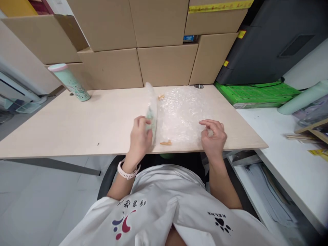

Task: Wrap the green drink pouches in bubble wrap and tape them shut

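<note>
A sheet of clear bubble wrap (pixel 180 114) lies spread on the wooden table in front of me. Along its left side stands an upright fold of clear wrap (pixel 151 92), with something pale green showing through it, too blurred to name. My left hand (pixel 140 135), a pale pink band at its wrist, has its fingers curled onto this fold. At the sheet's right edge is my right hand (pixel 214 136), fingers loosely bent and apart from the thumb, with nothing visible between them. Small orange-brown pieces (pixel 166 142) sit at the sheet's left corners.
A mint-green tumbler (pixel 73 83) with a pink rim stands at the back left. Stacked cardboard boxes (pixel 112 68) line the table's rear edge. To the right are a dark grey case (pixel 271 44), a green crate (pixel 252 94) and a white side desk (pixel 289 157).
</note>
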Available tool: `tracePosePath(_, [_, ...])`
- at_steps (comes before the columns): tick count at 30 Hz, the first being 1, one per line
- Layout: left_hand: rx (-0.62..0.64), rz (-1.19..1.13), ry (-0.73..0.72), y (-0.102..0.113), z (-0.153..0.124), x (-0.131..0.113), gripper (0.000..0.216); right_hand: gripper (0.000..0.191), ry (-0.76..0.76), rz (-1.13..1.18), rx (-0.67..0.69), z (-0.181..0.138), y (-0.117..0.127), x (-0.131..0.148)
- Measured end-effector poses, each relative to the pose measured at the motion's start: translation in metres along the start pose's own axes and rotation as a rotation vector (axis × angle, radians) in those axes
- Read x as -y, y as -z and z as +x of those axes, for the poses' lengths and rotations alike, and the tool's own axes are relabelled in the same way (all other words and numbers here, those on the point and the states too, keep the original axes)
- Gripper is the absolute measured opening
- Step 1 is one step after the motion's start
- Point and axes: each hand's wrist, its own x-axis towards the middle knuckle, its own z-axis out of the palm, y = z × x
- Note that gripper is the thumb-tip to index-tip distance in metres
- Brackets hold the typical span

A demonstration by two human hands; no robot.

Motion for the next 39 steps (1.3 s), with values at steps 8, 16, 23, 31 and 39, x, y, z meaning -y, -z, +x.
tracePosePath(8, [0.071,0.141,0.112,-0.003,-0.03,0.017,0.033,0.044,-0.02,-0.244,-0.062,0.022,0.014,-0.028])
tracePosePath(16, [0.191,0.209,-0.095,-0.03,-0.024,-0.019,0.061,0.038,0.177,-0.025,0.348,-0.009,-0.03,0.024])
tracePosePath(23, [0.202,-0.085,-0.039,-0.019,-0.027,-0.004,0.041,0.035,0.178,0.039,0.625,-0.027,-0.049,0.021])
tracePosePath(31, [-0.282,-0.265,0.381,0.004,-0.026,0.017,0.044,0.035,0.174,-0.061,0.649,-0.02,-0.04,0.018])
tracePosePath(39, [-0.319,0.063,0.213,0.033,-0.048,0.037,0.045,0.026,0.123,-0.31,0.487,-0.004,-0.025,-0.003])
